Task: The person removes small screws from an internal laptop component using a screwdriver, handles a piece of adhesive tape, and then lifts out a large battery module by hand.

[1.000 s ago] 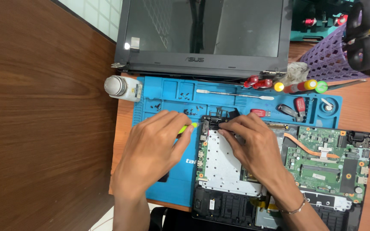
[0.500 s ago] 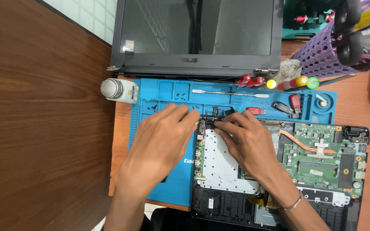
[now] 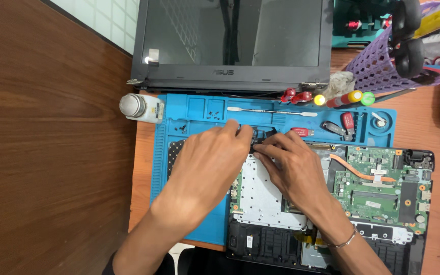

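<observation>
Both hands pinch small black part, orientation hidden.

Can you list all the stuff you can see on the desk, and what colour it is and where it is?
Repair mat: one, blue, on the desk under the opened laptop base.
Laptop base: one, black, green board showing, lower right.
Metal plate: one, silver, inside the base, left part.
Screen: one, black, standing behind the mat.
Bottle: one, white with silver cap, at the mat's upper left corner.
Metal spudger: one, silver, in the mat's top tray.
Basket: one, purple, upper right.
Left hand: at the base's upper left corner.
Right hand: fingertips meet the left hand there; what they grip is hidden.
</observation>
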